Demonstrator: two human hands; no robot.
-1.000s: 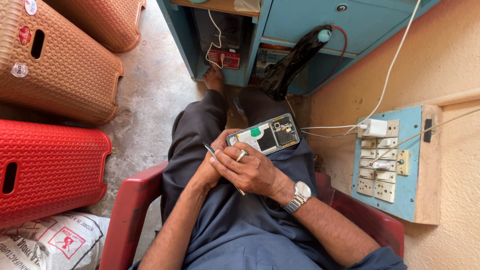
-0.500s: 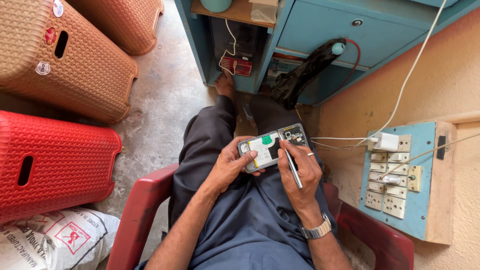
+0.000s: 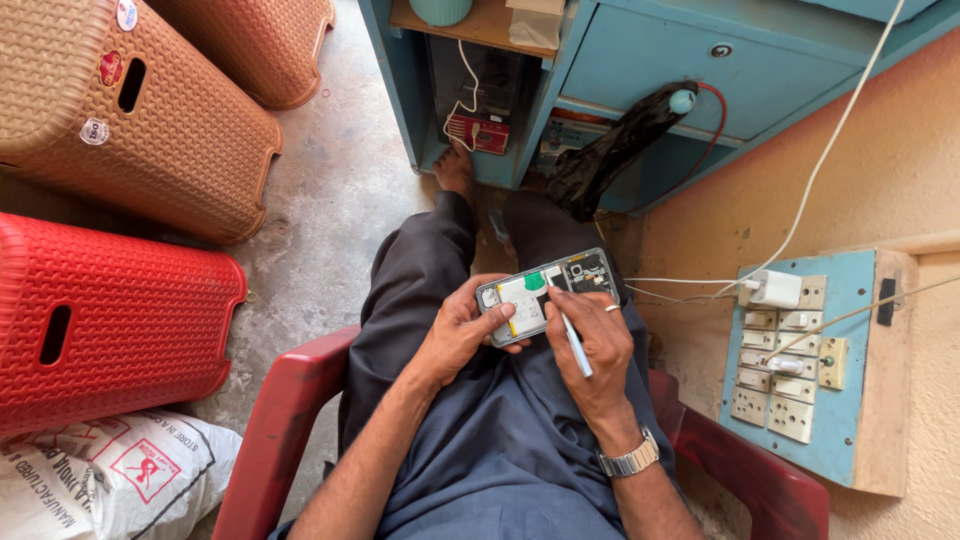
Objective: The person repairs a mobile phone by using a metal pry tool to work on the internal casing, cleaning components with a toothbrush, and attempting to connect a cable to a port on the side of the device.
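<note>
Up top, a teal cabinet (image 3: pixel 640 60) with an open shelf, a pale green pot (image 3: pixel 440 10) sitting on it. Down on the lap, an opened phone (image 3: pixel 545 293), back cover off, gripped at its near end by the left hand (image 3: pixel 460 335). Right hand (image 3: pixel 598 345) just beside, pinching a thin white tool (image 3: pixel 572 338), tip touching the phone's insides. Seated in a red plastic chair (image 3: pixel 275 440); concrete floor (image 3: pixel 320 200), woven stools at left.
</note>
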